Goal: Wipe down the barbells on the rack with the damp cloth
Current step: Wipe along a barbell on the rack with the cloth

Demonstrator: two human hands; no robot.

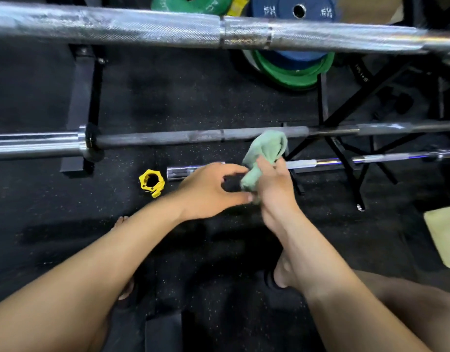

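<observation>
A pale green cloth (265, 151) is bunched up in my right hand (274, 189), which grips its lower part in front of me. My left hand (208, 190) is beside it, thumb and forefinger curved and touching the cloth's lower end. A thick silver barbell (142, 27) runs across the top, closest to the camera. Below it lies a dark-shafted barbell (168, 137) with a chrome sleeve at the left. A thin chrome bar (320, 162) lies lowest, partly hidden behind my hands. The cloth hangs just in front of the dark barbell, apart from the silver one.
A yellow barbell collar (152, 182) lies on the black rubber floor (168, 97). Green plates (295, 72) and a blue plate (295, 11) are stacked at the back. Black rack legs (80, 110) stand left and right. My bare feet show below my arms.
</observation>
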